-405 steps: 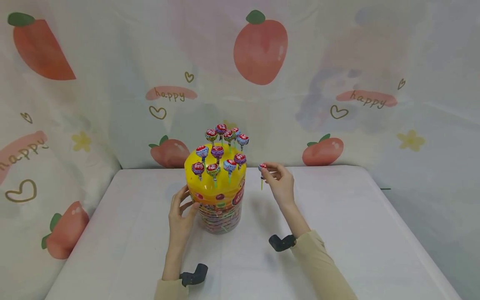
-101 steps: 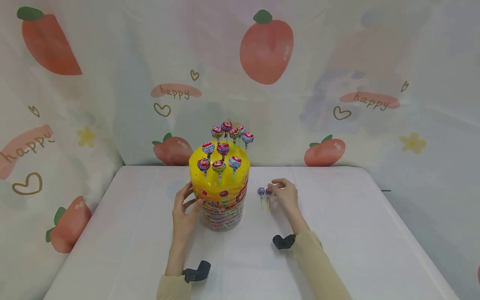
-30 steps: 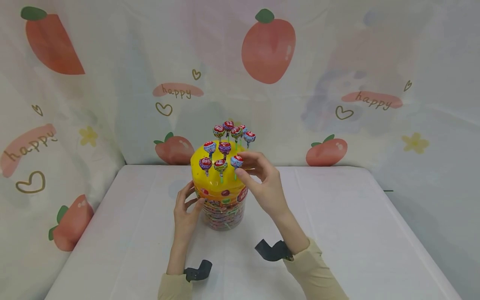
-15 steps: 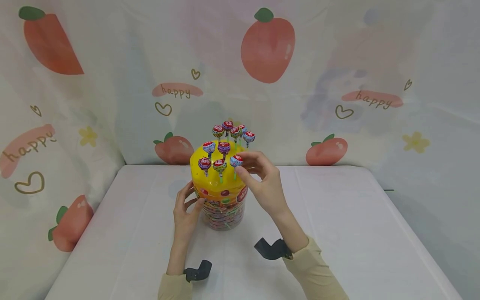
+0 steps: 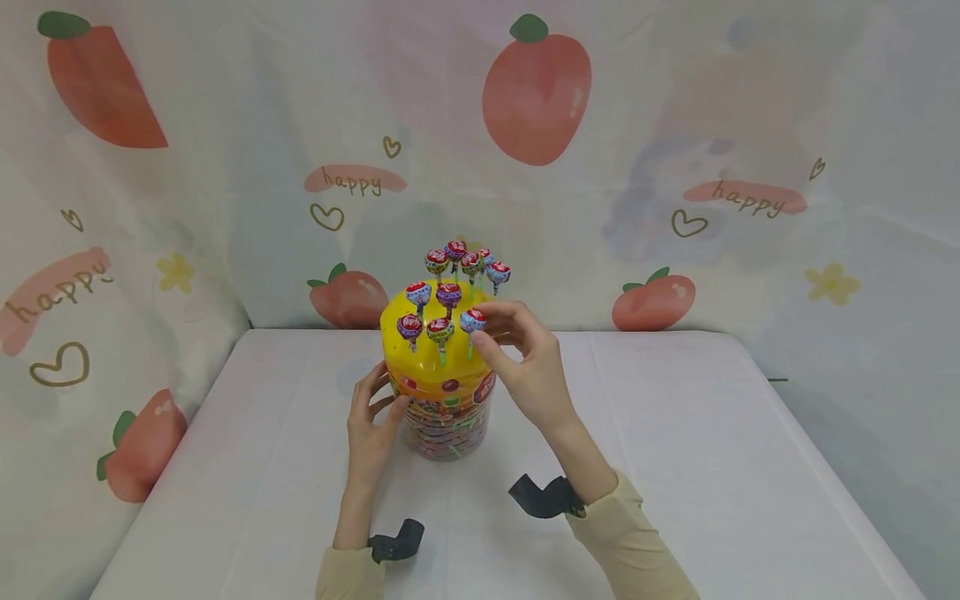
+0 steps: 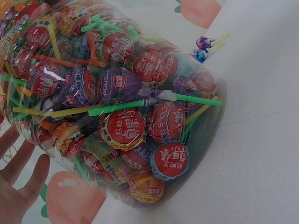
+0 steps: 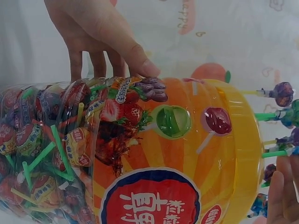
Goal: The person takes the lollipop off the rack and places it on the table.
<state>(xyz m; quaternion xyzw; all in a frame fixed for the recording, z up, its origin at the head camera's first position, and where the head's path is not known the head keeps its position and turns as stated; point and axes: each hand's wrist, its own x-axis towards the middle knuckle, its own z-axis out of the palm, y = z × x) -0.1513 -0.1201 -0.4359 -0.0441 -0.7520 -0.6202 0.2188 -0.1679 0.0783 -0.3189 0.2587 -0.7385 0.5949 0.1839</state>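
Head view. Jar (image 5: 442, 421) upright on table (image 5: 712, 467), yellow lid (image 5: 420, 371) stuck with upright lollipops. Left hand (image 5: 372, 421) against jar's left wall, fingers relaxed and spread, steadying, not curled round. Right hand (image 5: 525, 367) at lid's right edge; thumb and forefinger pinching blue lollipop (image 5: 472, 321) by its wrapped head, stick (image 5: 470, 347) pointing down into lid just below fingertips. Remaining lollipops (image 5: 450, 279) left of and beyond right fingers.

Left wrist view. Clear jar wall (image 6: 117, 107) packed with wrapped sweets and coloured sticks. Left fingers (image 6: 21, 179) flat beside wall at lower left. Two loose lollipops (image 6: 203, 46) on table beyond jar, well apart from fingers.

Right wrist view. Printed band (image 7: 159, 140) and lid (image 7: 243, 140) of jar; left fingers (image 7: 100, 46) laid on far wall. Right fingertips (image 7: 282, 196) at lower right beside green sticks (image 7: 275, 135).

Handling, judged: lollipop light, head hard but crinkly wrapper slippery, stick thin and slightly flexible; best taken at head or just beneath, pulled or pushed straight along stick. Jar heavy with contents, smooth plastic, best steadied by flat palm at side.
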